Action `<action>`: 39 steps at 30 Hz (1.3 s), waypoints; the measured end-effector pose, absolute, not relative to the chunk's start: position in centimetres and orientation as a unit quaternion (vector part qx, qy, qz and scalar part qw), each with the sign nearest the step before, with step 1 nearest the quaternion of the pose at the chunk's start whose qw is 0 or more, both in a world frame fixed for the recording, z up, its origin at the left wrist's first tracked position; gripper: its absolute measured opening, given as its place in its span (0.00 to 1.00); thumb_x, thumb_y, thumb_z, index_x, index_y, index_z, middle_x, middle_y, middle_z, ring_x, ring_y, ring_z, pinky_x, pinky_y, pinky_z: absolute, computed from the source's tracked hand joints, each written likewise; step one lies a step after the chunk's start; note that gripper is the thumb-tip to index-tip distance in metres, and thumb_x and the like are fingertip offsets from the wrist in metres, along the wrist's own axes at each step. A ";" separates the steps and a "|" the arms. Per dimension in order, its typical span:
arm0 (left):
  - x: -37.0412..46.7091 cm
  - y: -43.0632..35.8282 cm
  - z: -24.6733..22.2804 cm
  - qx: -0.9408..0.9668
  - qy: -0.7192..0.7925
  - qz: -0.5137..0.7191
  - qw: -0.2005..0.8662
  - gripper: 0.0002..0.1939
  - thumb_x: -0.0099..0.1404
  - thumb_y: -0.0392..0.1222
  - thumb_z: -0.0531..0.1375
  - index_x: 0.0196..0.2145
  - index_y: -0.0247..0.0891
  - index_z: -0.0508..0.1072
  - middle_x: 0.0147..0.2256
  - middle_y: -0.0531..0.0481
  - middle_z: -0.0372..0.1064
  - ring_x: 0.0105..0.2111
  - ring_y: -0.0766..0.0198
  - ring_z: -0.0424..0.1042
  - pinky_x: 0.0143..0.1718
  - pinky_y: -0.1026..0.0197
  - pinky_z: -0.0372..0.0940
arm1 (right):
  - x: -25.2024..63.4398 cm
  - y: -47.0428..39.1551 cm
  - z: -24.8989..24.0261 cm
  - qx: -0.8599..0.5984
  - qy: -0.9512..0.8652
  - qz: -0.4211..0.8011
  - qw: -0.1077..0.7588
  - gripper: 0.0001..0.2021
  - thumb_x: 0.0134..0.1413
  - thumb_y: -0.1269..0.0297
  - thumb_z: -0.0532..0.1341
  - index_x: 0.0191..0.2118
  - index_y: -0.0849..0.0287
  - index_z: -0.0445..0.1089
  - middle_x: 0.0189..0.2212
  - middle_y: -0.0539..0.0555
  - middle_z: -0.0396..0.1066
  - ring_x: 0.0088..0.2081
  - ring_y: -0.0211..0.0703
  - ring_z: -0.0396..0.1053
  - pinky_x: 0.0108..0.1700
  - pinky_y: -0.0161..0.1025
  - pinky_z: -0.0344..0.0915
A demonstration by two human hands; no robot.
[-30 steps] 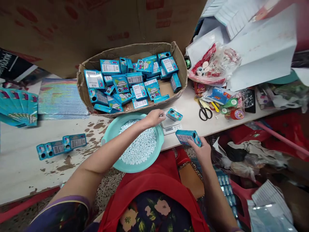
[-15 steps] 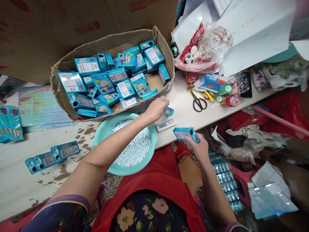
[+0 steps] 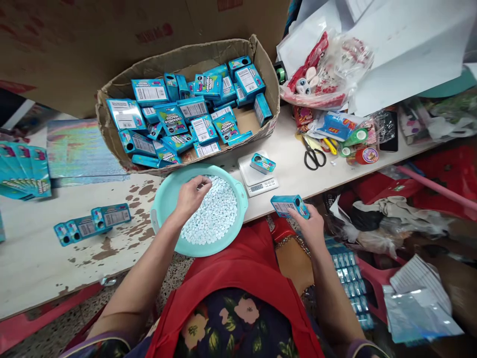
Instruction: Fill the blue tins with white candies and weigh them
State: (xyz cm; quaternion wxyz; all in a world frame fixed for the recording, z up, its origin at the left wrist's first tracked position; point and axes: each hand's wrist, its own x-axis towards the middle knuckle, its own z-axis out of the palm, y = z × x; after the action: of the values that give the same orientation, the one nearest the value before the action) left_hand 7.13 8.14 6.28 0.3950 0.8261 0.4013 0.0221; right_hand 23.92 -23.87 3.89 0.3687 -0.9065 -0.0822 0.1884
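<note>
My left hand [image 3: 193, 198] is over the left part of a turquoise basin [image 3: 161, 186] full of small white candies [image 3: 212, 219]. Its thumb and fingers are curled together; whatever they may hold is too small or hidden to make out. My right hand [image 3: 308, 223] grips a blue candy box [image 3: 288, 205] with a printed white panel, just off the table's front edge. Between the hands, a small white digital scale [image 3: 246, 169] carries another blue candy box [image 3: 263, 163], lying with its round dark hole upward. My left hand is apart from that box.
A cardboard carton [image 3: 122, 74] with many blue boxes stands behind the basin. Several boxes [image 3: 86, 224] lie in a row at left, near flat blue packs [image 3: 26, 169]. Scissors [image 3: 315, 156], tape rolls and a plastic bag with a toy [image 3: 305, 85] lie right.
My left hand has moved from the box on the scale back left to the basin, leaving that box on the scale. My right hand still holds its box. The view has shifted slightly.
</note>
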 end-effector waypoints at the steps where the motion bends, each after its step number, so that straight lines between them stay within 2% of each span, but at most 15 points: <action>1: 6.7 8.1 5.9 0.826 0.405 0.013 0.392 0.09 0.60 0.44 0.55 0.32 0.40 0.74 0.32 0.50 0.75 0.30 0.60 0.71 0.36 0.61 0.63 | 23.7 -23.8 3.8 -0.907 -0.084 0.189 0.366 0.22 0.42 0.44 0.66 0.35 0.59 0.72 0.29 0.51 0.70 0.31 0.43 0.66 0.38 0.41 0.63; 10: 10.1 6.5 4.9 0.888 0.292 0.029 0.354 0.09 0.64 0.42 0.54 0.35 0.40 0.73 0.36 0.48 0.75 0.37 0.57 0.72 0.40 0.58 0.63 | 22.6 -24.1 3.8 -0.911 -0.083 0.185 0.359 0.23 0.41 0.44 0.67 0.35 0.60 0.72 0.29 0.53 0.71 0.32 0.45 0.67 0.39 0.43 0.64; 14: 15.1 5.9 5.7 0.930 0.209 0.071 0.293 0.11 0.66 0.40 0.54 0.45 0.40 0.71 0.44 0.46 0.71 0.45 0.57 0.69 0.46 0.57 0.63 | 22.4 -24.2 3.9 -0.911 -0.074 0.186 0.360 0.22 0.40 0.44 0.67 0.33 0.60 0.72 0.28 0.52 0.70 0.31 0.43 0.66 0.39 0.43 0.64; 18: 20.7 5.2 5.6 0.970 0.103 0.066 0.208 0.23 0.63 0.36 0.57 0.57 0.41 0.63 0.56 0.43 0.62 0.55 0.53 0.60 0.51 0.53 0.62 | 22.3 -24.2 3.8 -0.912 -0.068 0.187 0.358 0.23 0.40 0.45 0.67 0.34 0.60 0.72 0.28 0.52 0.70 0.30 0.43 0.66 0.39 0.43 0.65; 20: 22.7 4.7 5.2 0.984 0.059 0.018 0.168 0.25 0.63 0.34 0.57 0.58 0.42 0.61 0.56 0.41 0.62 0.55 0.51 0.60 0.50 0.51 0.62 | 22.4 -24.3 3.7 -0.913 -0.062 0.189 0.356 0.23 0.39 0.45 0.68 0.35 0.60 0.73 0.29 0.52 0.70 0.31 0.43 0.66 0.40 0.43 0.65; 23: 22.9 4.0 5.1 0.984 0.061 -0.059 0.154 0.17 0.66 0.34 0.53 0.52 0.39 0.66 0.48 0.40 0.67 0.47 0.53 0.68 0.45 0.51 0.64 | 22.8 -24.4 3.9 -0.911 -0.044 0.193 0.362 0.26 0.35 0.45 0.69 0.37 0.61 0.73 0.29 0.52 0.72 0.31 0.44 0.67 0.39 0.44 0.66; 25: 20.5 4.0 5.8 0.979 0.093 -0.032 0.177 0.14 0.67 0.37 0.54 0.50 0.37 0.66 0.45 0.41 0.68 0.44 0.54 0.70 0.43 0.53 0.65 | 23.1 -24.3 4.2 -0.909 -0.019 0.190 0.370 0.28 0.31 0.46 0.71 0.38 0.62 0.73 0.28 0.52 0.72 0.30 0.44 0.67 0.38 0.44 0.66; 27: 16.0 4.4 7.1 0.966 0.140 0.067 0.206 0.17 0.66 0.40 0.56 0.52 0.38 0.64 0.47 0.42 0.69 0.46 0.56 0.70 0.46 0.56 0.65 | 23.3 -23.9 4.5 -0.900 0.004 0.189 0.393 0.30 0.27 0.48 0.72 0.38 0.62 0.73 0.27 0.51 0.72 0.30 0.44 0.67 0.37 0.44 0.67; 29: 9.9 5.2 8.6 0.935 0.212 0.185 0.217 0.20 0.66 0.43 0.58 0.54 0.38 0.61 0.48 0.43 0.69 0.48 0.58 0.69 0.49 0.58 0.65 | 23.5 -23.2 4.6 -0.877 0.019 0.186 0.442 0.29 0.25 0.50 0.74 0.37 0.62 0.73 0.27 0.51 0.72 0.29 0.43 0.67 0.37 0.43 0.67; 31: 3.0 6.4 9.7 0.891 0.329 0.258 0.175 0.23 0.65 0.46 0.59 0.55 0.39 0.60 0.48 0.43 0.69 0.47 0.58 0.70 0.48 0.58 0.65 | 23.5 -22.3 4.4 -0.844 0.029 0.169 0.508 0.28 0.24 0.51 0.74 0.36 0.62 0.73 0.28 0.50 0.72 0.29 0.41 0.67 0.38 0.43 0.68; 33: -3.7 7.9 9.7 0.847 0.453 0.255 0.114 0.24 0.64 0.48 0.60 0.54 0.37 0.61 0.47 0.41 0.69 0.46 0.55 0.71 0.47 0.56 0.66 | 23.3 -21.2 4.1 -0.811 0.044 0.144 0.565 0.27 0.24 0.52 0.74 0.35 0.62 0.72 0.28 0.49 0.72 0.29 0.39 0.67 0.40 0.43 0.68; 35: -9.5 9.7 8.1 0.802 0.558 0.197 0.080 0.26 0.62 0.50 0.60 0.53 0.35 0.63 0.47 0.38 0.69 0.48 0.50 0.70 0.48 0.52 0.65 | 23.0 -20.0 3.9 -0.786 0.056 0.127 0.602 0.27 0.25 0.54 0.74 0.35 0.62 0.72 0.28 0.47 0.71 0.28 0.37 0.66 0.42 0.44 0.68; 39: -17.1 13.0 2.1 0.700 0.702 0.076 0.107 0.26 0.61 0.51 0.59 0.51 0.31 0.63 0.47 0.34 0.67 0.48 0.41 0.69 0.45 0.47 0.64 | 22.3 -18.1 4.0 -0.765 0.026 0.115 0.634 0.25 0.28 0.55 0.74 0.36 0.62 0.72 0.29 0.47 0.71 0.28 0.36 0.67 0.44 0.44 0.69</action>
State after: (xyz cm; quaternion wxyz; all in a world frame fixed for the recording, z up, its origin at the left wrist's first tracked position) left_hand -17.06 13.03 2.06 0.1070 0.6998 0.7021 0.0765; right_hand 22.33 -18.12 4.03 0.6335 -0.7647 0.0263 0.1151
